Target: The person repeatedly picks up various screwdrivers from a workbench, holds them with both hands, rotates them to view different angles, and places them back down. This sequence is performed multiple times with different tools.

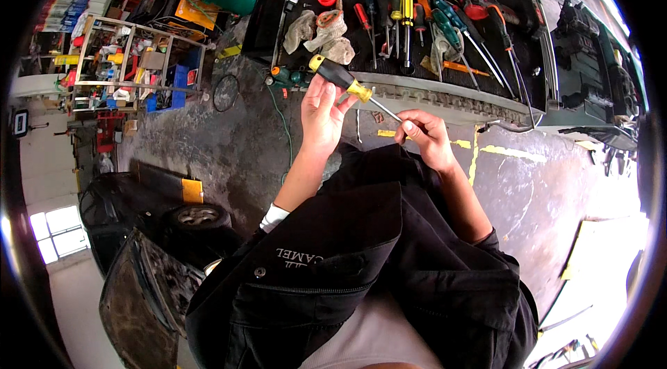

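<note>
Stained grey floor (170,140), yellow lines (513,153), bright window (59,233), pale wall (52,169)

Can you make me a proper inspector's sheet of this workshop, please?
Surface: bench with a black top, crowded with tools.
Job's things: screwdriver with a black-and-yellow handle, in front of the bench.
Clutter: crumpled cloths, drill, other screwdrivers.
Hands: left hand holds the handle; right hand pinches the shaft.
Cables: thin green cord on the floor, left of the bench.
Surroundings: dark car and loaded rack, both at left.
</note>
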A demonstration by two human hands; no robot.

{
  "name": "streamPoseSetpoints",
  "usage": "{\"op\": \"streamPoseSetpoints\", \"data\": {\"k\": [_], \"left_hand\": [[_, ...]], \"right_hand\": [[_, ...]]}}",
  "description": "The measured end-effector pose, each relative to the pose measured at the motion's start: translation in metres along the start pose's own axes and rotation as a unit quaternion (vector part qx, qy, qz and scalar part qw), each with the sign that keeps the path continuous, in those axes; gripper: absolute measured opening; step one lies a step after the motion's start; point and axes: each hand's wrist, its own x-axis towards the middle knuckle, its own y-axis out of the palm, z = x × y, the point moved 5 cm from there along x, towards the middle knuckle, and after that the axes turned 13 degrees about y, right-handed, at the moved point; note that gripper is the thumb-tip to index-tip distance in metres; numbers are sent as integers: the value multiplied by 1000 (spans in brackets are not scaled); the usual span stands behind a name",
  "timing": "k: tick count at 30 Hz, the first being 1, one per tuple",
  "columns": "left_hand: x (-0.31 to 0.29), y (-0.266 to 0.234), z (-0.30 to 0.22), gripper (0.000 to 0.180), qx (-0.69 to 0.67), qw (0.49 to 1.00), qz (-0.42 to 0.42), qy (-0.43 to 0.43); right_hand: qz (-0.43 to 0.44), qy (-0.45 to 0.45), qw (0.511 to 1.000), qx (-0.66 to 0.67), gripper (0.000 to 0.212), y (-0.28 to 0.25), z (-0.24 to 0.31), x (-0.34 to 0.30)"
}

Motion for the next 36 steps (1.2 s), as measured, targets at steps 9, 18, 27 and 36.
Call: {"op": "streamPoseSetpoints", "data": {"k": [9, 18, 27, 36], "left_hand": [[1, 4, 1, 30, -5, 1000, -8, -1], [0, 4, 7, 36, -31, 999, -22, 1], [1, 8, 3, 41, -4, 1000, 7, 11], [2, 16, 3, 40, 28, 999, 29, 2]], "right_hand": [[-2, 0, 1000, 12, 21, -2, 0, 1], [14, 19, 1000, 3, 22, -2, -1, 1], [23, 88, 994, -64, 21, 7, -5, 5], [48, 96, 992, -68, 20, 8, -11, 7]]}}
